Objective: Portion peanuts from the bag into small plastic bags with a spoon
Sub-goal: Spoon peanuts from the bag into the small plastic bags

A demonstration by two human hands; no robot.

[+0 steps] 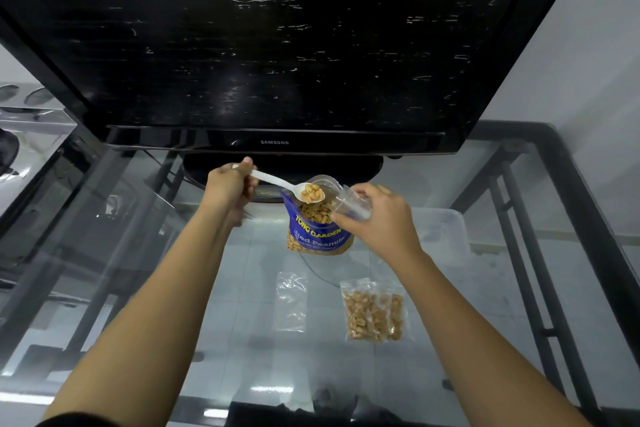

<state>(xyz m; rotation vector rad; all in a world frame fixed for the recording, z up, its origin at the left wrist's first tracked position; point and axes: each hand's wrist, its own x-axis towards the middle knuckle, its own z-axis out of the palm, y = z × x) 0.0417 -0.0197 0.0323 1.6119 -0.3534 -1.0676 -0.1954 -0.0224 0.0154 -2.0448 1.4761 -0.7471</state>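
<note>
A blue Tong Garden peanut bag (320, 236) stands open on the glass table, full of peanuts. My left hand (230, 189) grips a white plastic spoon (277, 182); its bowl, heaped with peanuts, hovers over the bag's mouth. My right hand (377, 215) holds a small clear plastic bag (349, 206) just right of the spoon, its opening tilted toward the spoon. Nearer to me lie an empty small plastic bag (291, 302) and a small bag filled with peanuts (375, 310).
A large black Samsung TV (273, 45) stands on its base right behind the peanut bag. The glass tabletop (156, 288) rests on a black metal frame (571, 184). A translucent plastic box (440, 229) shows through the glass at the right.
</note>
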